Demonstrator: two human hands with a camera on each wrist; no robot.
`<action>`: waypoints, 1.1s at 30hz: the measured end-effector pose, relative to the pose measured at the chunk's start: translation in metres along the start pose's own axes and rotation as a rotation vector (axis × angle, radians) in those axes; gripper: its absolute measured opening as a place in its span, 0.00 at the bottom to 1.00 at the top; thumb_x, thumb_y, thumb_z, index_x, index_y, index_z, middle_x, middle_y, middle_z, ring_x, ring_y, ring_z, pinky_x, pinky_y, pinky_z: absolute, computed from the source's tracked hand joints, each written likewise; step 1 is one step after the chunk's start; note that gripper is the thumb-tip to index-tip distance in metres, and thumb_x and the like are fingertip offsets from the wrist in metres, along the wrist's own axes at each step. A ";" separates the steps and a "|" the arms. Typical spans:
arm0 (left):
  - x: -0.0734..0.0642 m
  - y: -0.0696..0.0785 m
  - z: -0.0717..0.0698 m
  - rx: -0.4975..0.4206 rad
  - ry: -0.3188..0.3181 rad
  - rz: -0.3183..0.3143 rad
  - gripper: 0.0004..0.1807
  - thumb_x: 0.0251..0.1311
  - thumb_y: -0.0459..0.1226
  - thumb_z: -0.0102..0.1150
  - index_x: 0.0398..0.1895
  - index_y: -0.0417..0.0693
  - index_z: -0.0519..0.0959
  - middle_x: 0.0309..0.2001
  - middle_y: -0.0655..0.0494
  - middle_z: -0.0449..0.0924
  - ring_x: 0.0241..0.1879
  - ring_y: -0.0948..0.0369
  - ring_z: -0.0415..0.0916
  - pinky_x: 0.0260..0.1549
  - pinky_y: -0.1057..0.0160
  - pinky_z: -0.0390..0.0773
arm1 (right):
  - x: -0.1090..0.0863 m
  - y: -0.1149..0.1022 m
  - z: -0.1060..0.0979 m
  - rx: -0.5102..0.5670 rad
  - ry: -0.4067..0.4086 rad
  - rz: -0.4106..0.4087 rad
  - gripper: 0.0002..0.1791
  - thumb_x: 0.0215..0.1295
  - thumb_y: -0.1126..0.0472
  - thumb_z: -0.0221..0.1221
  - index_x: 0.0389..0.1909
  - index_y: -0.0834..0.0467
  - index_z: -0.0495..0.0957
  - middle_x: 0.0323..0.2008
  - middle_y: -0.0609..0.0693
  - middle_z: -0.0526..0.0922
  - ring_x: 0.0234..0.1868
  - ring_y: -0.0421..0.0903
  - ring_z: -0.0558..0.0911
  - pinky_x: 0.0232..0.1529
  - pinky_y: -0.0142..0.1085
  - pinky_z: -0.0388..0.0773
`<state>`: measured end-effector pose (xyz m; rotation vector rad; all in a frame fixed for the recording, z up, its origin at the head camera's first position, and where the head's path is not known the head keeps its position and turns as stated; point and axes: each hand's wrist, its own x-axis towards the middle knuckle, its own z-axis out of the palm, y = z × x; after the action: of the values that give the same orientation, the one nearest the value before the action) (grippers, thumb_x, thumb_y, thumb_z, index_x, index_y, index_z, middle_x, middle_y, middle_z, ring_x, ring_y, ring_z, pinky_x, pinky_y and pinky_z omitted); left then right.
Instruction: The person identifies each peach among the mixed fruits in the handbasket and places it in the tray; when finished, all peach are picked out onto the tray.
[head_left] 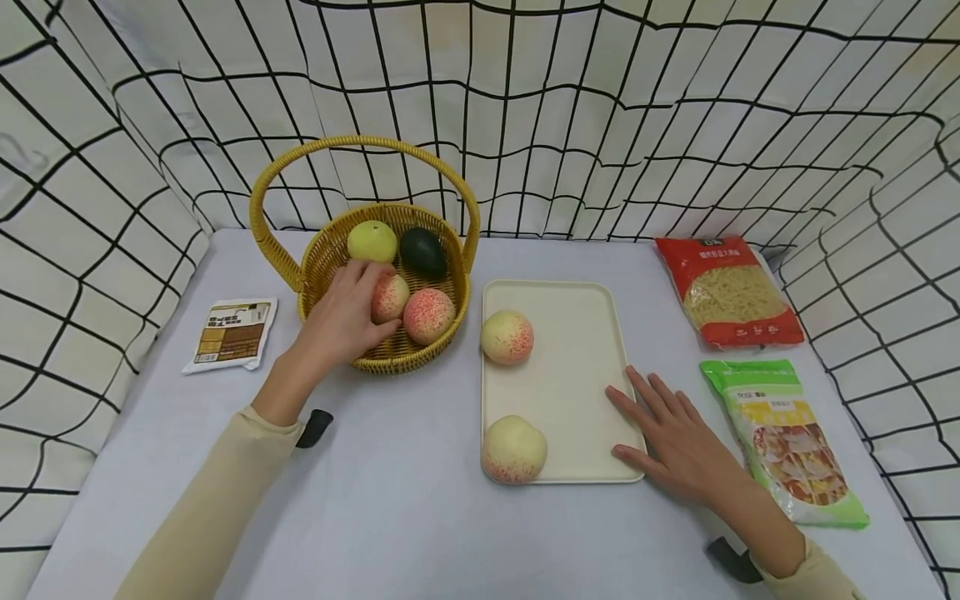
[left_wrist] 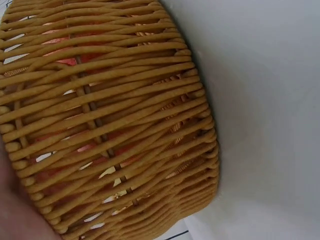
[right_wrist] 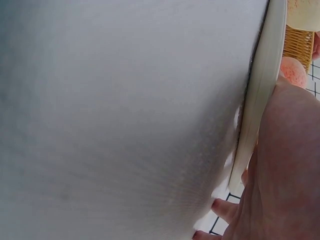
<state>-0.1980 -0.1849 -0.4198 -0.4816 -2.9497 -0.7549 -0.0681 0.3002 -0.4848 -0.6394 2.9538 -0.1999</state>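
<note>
My left hand (head_left: 347,310) reaches over the near-left rim of a yellow wicker basket (head_left: 397,363), its fingers and thumb round a pink-speckled peach (head_left: 391,297). Beside that peach, inside the basket, lie another peach (head_left: 429,316), a yellow-green round fruit (head_left: 372,242) and a dark green avocado (head_left: 423,252). The left wrist view shows mostly the woven basket side (left_wrist: 110,115). Fingers spread, my right hand (head_left: 678,442) rests at the right edge of a cream tray (head_left: 577,383). Two pale peaches sit along the tray's left side, one toward the back (head_left: 507,337) and one in the near corner (head_left: 514,450).
A small brown-and-white packet (head_left: 231,335) lies left of the basket. On the right are a red pasta bag (head_left: 731,292) and a green-and-yellow food bag (head_left: 787,442), the latter close to my right hand. Black netting (head_left: 510,96) surrounds the table's back and sides.
</note>
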 end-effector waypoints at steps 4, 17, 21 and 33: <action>0.004 -0.001 0.001 -0.014 -0.037 -0.006 0.39 0.58 0.35 0.75 0.72 0.43 0.67 0.70 0.35 0.65 0.69 0.37 0.64 0.62 0.33 0.75 | 0.000 0.000 0.000 -0.002 0.000 -0.002 0.46 0.71 0.32 0.59 0.85 0.37 0.54 0.88 0.51 0.48 0.85 0.65 0.55 0.78 0.71 0.57; 0.014 0.001 0.002 0.022 -0.168 -0.065 0.44 0.62 0.35 0.73 0.78 0.42 0.62 0.75 0.35 0.61 0.74 0.36 0.61 0.66 0.32 0.73 | 0.000 -0.001 -0.002 0.005 -0.005 0.001 0.46 0.71 0.32 0.59 0.85 0.37 0.54 0.88 0.52 0.48 0.85 0.65 0.55 0.78 0.72 0.56; 0.017 -0.001 0.002 0.032 -0.200 -0.082 0.46 0.63 0.36 0.72 0.80 0.42 0.58 0.77 0.33 0.59 0.75 0.35 0.59 0.67 0.30 0.72 | 0.000 -0.001 -0.001 0.007 -0.006 0.001 0.46 0.71 0.32 0.60 0.85 0.38 0.54 0.88 0.52 0.48 0.85 0.65 0.55 0.77 0.72 0.56; 0.026 -0.004 0.006 0.055 -0.225 -0.099 0.46 0.63 0.35 0.72 0.79 0.40 0.55 0.75 0.30 0.57 0.72 0.33 0.60 0.63 0.29 0.74 | -0.001 -0.002 -0.004 0.026 -0.002 -0.004 0.46 0.71 0.33 0.60 0.85 0.37 0.55 0.88 0.52 0.49 0.85 0.66 0.55 0.77 0.73 0.56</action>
<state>-0.2235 -0.1783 -0.4239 -0.4476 -3.2147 -0.6671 -0.0675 0.2993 -0.4807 -0.6421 2.9432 -0.2380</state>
